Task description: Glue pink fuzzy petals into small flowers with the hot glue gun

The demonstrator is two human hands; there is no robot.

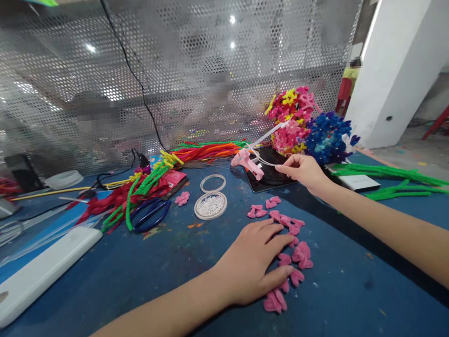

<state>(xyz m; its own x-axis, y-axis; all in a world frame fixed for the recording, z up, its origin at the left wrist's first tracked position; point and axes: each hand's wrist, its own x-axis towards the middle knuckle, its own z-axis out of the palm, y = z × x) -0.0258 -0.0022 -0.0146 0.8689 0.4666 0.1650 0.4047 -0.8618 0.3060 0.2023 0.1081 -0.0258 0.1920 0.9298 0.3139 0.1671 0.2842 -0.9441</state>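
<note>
My left hand [255, 258] lies flat on the blue table, its fingers spread over several small pink chenille petal pieces [302, 255]. Some of those pieces are partly hidden under the fingers. Farther back, my right hand [306, 173] pinches a thin white cord [268, 163] between thumb and fingertips. The cord loops beside a pink hot glue gun [243, 159], which is by a black flat panel [273, 177]. A long pale glue stick [271, 133] extends up and right from the gun. Left of it sits a shallow round dish [197, 208] of white beads.
Chenille flower bunches, one pink and yellow [292, 130], one blue [327, 137], stand behind my right hand. Green chenille stems [403, 172] lie right. Blue-handled scissors [151, 214], red ribbon [104, 204] and a long white device [40, 276] lie left. A perforated metal screen [182, 61] rises behind.
</note>
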